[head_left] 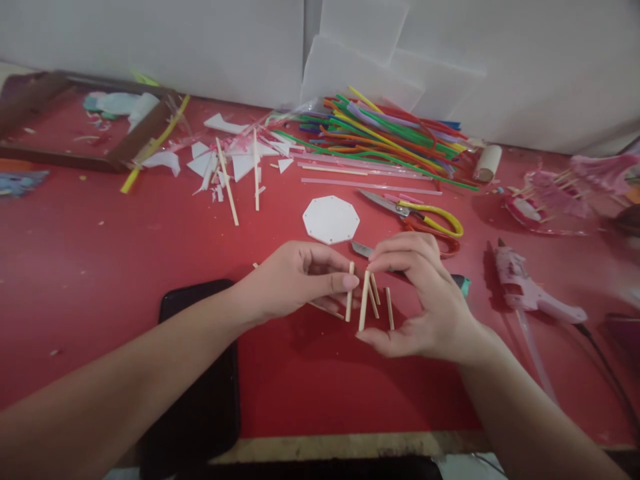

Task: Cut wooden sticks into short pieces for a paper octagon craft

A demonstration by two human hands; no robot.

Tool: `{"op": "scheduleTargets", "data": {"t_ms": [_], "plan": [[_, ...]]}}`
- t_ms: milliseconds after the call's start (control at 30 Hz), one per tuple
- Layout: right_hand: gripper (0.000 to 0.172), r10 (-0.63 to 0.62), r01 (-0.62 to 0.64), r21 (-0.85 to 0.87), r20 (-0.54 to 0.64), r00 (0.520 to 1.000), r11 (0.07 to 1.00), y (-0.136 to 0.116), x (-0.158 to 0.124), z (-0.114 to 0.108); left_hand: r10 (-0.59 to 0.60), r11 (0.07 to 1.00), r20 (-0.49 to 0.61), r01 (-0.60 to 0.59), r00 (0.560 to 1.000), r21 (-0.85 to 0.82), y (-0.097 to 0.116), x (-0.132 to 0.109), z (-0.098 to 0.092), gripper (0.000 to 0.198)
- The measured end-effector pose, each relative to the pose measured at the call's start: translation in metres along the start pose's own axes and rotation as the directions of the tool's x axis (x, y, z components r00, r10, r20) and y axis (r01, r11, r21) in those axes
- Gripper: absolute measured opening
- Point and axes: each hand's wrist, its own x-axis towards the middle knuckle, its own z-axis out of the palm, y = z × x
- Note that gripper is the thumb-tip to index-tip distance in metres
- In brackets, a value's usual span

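Pinched between thumb and fingers of my left hand (300, 280) is a short wooden stick (349, 300), held upright. Right beside it, my right hand (425, 300) grips another short wooden stick (365, 301) by its two ends, thumb below and fingers above. Several more cut sticks (389, 309) lie on the red table behind and under the hands. A white octagonal piece (331, 219) with small holes near its edge lies just beyond them. Partly hidden by my right hand is a cutter knife (361, 249).
Yellow-and-orange-handled scissors (405, 211) lie beyond my right hand. A pink glue gun (530, 287) with a cord is at right, a black phone (200, 393) under my left forearm. Colourful pipe cleaners (385, 137), white scraps (243, 165) and a brown frame (60, 157) line the back.
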Motion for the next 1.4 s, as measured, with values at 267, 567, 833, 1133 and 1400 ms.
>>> {"op": "scheduleTargets", "data": {"t_ms": [267,567,833,1133,1400], "plan": [[0.061,-0.043,0.043,0.040,-0.002,0.999,0.998,-0.0004,0.0024,0.0038,-0.007,0.999,0.056,0.009,0.998,-0.036,0.0041,-0.0030,-0.0002,0.020],[0.059,-0.064,0.065,0.036,-0.015,0.998,0.997,-0.0006,0.0038,0.0039,0.026,0.999,0.060,-0.024,0.998,-0.039,0.0036,-0.0028,-0.0007,0.016],[0.059,-0.067,0.068,0.022,-0.038,0.997,0.997,-0.0004,0.0041,0.0048,0.050,0.999,0.046,-0.049,0.998,-0.022,0.0036,-0.0043,0.0004,0.017],[0.059,-0.069,0.070,0.009,-0.048,0.996,0.998,-0.0003,0.0038,0.0059,0.055,0.998,0.054,-0.054,0.997,-0.020,0.0029,-0.0031,-0.0002,0.016],[0.057,-0.079,0.079,-0.009,-0.039,0.996,0.997,0.0005,0.0041,0.0061,0.053,0.999,0.041,-0.053,0.998,-0.002,0.0035,-0.0035,-0.0006,0.018]]}}
